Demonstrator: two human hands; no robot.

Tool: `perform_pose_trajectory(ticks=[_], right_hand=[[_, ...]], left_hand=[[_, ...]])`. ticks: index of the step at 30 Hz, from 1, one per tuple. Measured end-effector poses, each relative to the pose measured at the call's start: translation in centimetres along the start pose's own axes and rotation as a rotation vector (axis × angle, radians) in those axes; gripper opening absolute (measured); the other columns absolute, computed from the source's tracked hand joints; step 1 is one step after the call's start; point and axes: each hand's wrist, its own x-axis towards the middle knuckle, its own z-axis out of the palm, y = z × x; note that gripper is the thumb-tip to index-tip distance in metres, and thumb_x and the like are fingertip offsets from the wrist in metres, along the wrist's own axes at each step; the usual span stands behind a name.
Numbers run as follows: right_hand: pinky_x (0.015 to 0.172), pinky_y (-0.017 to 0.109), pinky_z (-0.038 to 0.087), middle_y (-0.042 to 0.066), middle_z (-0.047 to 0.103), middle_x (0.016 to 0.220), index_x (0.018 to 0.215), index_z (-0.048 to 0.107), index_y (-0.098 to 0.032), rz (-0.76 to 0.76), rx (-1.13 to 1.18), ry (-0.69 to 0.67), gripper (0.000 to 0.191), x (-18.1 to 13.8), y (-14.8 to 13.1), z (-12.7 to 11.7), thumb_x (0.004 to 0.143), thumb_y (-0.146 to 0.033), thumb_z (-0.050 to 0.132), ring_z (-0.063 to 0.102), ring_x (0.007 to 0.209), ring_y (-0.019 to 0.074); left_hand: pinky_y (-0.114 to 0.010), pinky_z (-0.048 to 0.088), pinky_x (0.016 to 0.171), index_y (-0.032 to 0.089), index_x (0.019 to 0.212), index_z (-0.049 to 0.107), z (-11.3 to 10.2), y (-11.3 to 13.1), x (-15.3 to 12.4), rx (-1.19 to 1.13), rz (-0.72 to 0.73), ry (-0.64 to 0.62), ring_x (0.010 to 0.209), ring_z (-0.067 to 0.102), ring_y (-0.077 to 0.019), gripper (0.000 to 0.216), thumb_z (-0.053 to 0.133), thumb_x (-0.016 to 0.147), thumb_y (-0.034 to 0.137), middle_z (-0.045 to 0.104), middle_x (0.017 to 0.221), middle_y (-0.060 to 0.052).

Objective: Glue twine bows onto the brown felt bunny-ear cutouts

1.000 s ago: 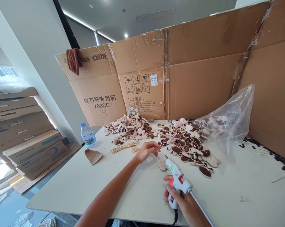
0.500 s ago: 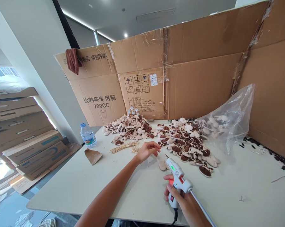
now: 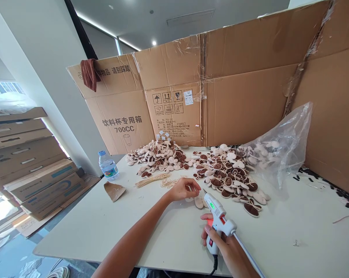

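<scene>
My right hand is wrapped round a white hot glue gun with a small green display, its nozzle pointing up and left. A glue stick runs out of its rear. Just left of the nozzle, my left hand is closed with curled fingers; whatever may be in the pinch is too small to make out. Pale oval felt pieces lie on the table below the nozzle, partly behind the gun. Behind my left hand are a bundle of cream cords and some loose cut cords.
Two heaps of brown and cream plush pieces, a left heap and a right heap, lie before a cardboard wall. A clear plastic bag stands at right. A water bottle and brown scrap are at left.
My left hand has moved slightly right and down, closer to the glue gun's nozzle, and its fingers have curled in more. My right hand and the gun stay where they were.
</scene>
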Motion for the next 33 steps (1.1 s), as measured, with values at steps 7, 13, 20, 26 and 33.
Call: perform_pose_trajectory(ticks=[7,13,20,26,33], right_hand=[[0.061,0.036,0.052,0.003,0.066,0.065,0.108,0.068,-0.017,-0.021,-0.011,-0.038,0.066,0.31,0.64,-0.27,0.076,-0.075,0.067,0.064,0.057,0.0224],[0.062,0.037,0.052,0.005,0.068,0.068,0.109,0.068,-0.017,-0.017,-0.015,-0.043,0.067,0.24,0.5,-0.3,0.076,-0.076,0.067,0.065,0.059,0.0229],[0.061,0.037,0.053,0.004,0.067,0.065,0.108,0.068,-0.017,-0.014,0.001,-0.025,0.068,0.11,0.04,-0.09,0.074,-0.075,0.069,0.066,0.057,0.0237],[0.061,0.037,0.053,0.005,0.067,0.064,0.108,0.072,-0.016,-0.001,-0.005,-0.024,0.073,0.14,-0.24,-0.2,0.069,-0.078,0.071,0.065,0.057,0.024],[0.06,0.036,0.052,0.004,0.066,0.062,0.106,0.071,-0.017,-0.007,0.002,-0.009,0.071,0.13,-0.14,0.02,0.069,-0.078,0.07,0.063,0.056,0.0233]], left_hand=[[-0.024,0.047,0.066,0.018,0.095,0.075,0.13,0.26,-0.19,0.052,-0.045,-0.075,0.075,0.066,-0.0145,0.034,0.084,0.071,0.039,0.075,0.093,-0.005],[-0.025,0.045,0.066,0.02,0.096,0.075,0.34,-0.04,-0.22,0.08,-0.056,-0.124,0.078,0.065,-0.0147,0.045,0.09,0.063,0.047,0.074,0.093,-0.004],[-0.024,0.042,0.065,0.02,0.097,0.075,0.58,-0.14,-0.24,0.113,-0.032,-0.153,0.077,0.061,-0.0141,0.052,0.094,0.056,0.045,0.071,0.087,-0.001],[-0.024,0.042,0.065,0.021,0.103,0.073,0.63,0.08,-0.22,0.121,-0.017,-0.175,0.084,0.062,-0.016,0.061,0.096,0.051,0.042,0.069,0.091,-0.001],[-0.024,0.041,0.066,0.022,0.105,0.073,0.64,0.02,-0.21,0.141,0.02,-0.187,0.083,0.061,-0.0151,0.051,0.092,0.059,0.036,0.069,0.089,0.0]])
